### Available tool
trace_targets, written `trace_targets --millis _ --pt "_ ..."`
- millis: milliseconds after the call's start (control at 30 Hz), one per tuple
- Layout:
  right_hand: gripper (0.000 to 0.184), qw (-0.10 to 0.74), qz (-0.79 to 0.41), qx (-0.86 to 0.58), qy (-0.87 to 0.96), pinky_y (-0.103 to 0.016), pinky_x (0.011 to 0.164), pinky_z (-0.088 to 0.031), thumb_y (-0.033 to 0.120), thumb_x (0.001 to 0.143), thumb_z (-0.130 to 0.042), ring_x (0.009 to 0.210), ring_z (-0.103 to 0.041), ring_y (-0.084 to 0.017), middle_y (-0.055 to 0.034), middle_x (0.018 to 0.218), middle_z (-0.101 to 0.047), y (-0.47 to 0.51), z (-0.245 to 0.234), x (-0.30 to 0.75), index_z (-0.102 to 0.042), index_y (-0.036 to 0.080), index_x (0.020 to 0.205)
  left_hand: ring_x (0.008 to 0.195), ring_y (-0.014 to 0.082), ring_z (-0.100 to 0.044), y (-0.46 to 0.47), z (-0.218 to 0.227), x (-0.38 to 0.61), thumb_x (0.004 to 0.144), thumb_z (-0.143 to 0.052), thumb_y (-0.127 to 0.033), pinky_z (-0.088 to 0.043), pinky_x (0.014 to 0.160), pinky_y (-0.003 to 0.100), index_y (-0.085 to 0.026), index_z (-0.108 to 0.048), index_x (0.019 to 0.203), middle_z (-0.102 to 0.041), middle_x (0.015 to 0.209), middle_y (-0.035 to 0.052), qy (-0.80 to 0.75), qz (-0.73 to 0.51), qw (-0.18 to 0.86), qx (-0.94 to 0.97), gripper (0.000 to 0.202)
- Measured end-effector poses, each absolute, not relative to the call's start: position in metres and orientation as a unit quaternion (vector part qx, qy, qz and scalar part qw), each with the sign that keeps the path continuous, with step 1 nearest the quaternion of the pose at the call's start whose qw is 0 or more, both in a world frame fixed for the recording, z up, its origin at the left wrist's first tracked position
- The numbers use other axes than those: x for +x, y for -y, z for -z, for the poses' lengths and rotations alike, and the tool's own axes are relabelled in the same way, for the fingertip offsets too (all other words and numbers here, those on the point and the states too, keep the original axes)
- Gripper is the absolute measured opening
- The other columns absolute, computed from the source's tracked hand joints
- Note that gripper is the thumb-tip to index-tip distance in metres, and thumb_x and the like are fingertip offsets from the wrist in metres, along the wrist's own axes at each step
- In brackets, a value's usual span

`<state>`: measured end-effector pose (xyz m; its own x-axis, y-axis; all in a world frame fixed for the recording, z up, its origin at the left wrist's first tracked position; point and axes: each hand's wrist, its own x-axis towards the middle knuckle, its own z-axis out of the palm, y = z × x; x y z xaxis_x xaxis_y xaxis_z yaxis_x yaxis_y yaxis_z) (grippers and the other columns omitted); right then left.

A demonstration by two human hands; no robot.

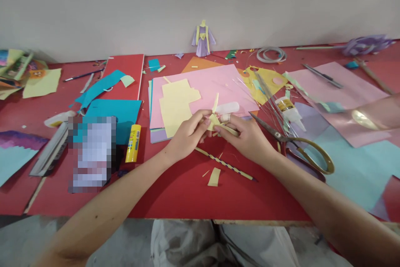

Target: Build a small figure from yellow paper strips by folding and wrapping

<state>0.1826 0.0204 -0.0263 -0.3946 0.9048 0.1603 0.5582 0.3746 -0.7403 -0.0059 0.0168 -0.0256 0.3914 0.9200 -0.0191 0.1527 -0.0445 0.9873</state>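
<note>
Folded pale-yellow paper piece (213, 122) sits between left hand (188, 133) and right hand (250, 135), over the flat red surface (187, 196); fingers of both nearly closed, pinching it. Step appears hand-shaping; next move calls for steady pinch. Its narrow pale-yellow strip (216, 101) points far, long axis leaning slightly right.

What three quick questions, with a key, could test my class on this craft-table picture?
1. True or false: the left hand and right hand both hold pale yellow paper.
2. Which of these is nearest the wall: (a) the scissors, (b) the purple-and-yellow paper figure, (c) the glue stick?
3. Fill in the colour: the dark-marked pencil lies on a ____ surface.

Key: 1. True. 2. (b). 3. Red.
</note>
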Motion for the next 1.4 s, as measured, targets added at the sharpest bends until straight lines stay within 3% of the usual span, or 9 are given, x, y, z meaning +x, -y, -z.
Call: trace_targets --millis 167,467,700,1067,1400 --pt "0.014 0.256 -0.286 -0.473 0.793 -0.023 0.06 -0.038 0.03 0.091 -0.053 0.067 -0.061 -0.015 -0.0017 0.08 -0.07 -0.0204 0.0279 0.1831 -0.06 0.019 0.095 0.055 0.0083 -0.046 -0.0166 0.0223 -0.0057 0.098 -0.04 -0.037 -0.041 0.057 0.022 -0.018 -0.049 0.116 -0.052 0.069 -0.0023 -0.421 -0.326 0.52 0.668 0.028" --pt "0.018 0.209 -0.262 -0.485 0.808 -0.024 0.056 -0.035 0.034 0.092 -0.049 0.061 -0.06 -0.016 -0.0015 0.073 -0.067 -0.019 0.027 0.1829 -0.059 0.02 0.088 0.058 0.0096 -0.049 -0.0168 0.0215 -0.0076 0.098 -0.038 -0.036 -0.042 0.058 0.022 -0.021 -0.051 0.123 -0.054 0.069 -0.0012 -0.415 -0.304 0.5 0.697 0.032" --pt "0.017 0.22 -0.283 -0.479 0.801 -0.025 0.06 -0.037 0.033 0.092 -0.05 0.065 -0.061 -0.016 -0.0024 0.078 -0.07 -0.0182 0.024 0.1826 -0.062 0.021 0.091 0.056 0.0092 -0.048 -0.0171 0.0214 -0.0076 0.098 -0.039 -0.038 -0.043 0.056 0.021 -0.02 -0.052 0.122 -0.054 0.068 -0.0013 -0.414 -0.308 0.513 0.686 0.032" --pt "0.019 0.226 -0.276 -0.483 0.799 -0.024 0.056 -0.034 0.034 0.091 -0.051 0.057 -0.053 -0.014 -0.0003 0.068 -0.064 -0.0183 0.0254 0.1824 -0.062 0.02 0.088 0.057 0.0093 -0.049 -0.0166 0.0203 -0.0078 0.098 -0.04 -0.037 -0.042 0.057 0.021 -0.02 -0.052 0.121 -0.053 0.066 -0.0017 -0.413 -0.314 0.513 0.684 0.032" --pt "0.015 0.241 -0.287 -0.474 0.797 -0.024 0.062 -0.041 0.031 0.091 -0.052 0.065 -0.061 -0.015 -0.0017 0.078 -0.07 -0.017 0.0252 0.1826 -0.062 0.02 0.093 0.054 0.0091 -0.047 -0.0164 0.02 -0.0074 0.097 -0.041 -0.037 -0.041 0.054 0.021 -0.021 -0.054 0.12 -0.053 0.065 -0.0018 -0.415 -0.326 0.517 0.674 0.03"
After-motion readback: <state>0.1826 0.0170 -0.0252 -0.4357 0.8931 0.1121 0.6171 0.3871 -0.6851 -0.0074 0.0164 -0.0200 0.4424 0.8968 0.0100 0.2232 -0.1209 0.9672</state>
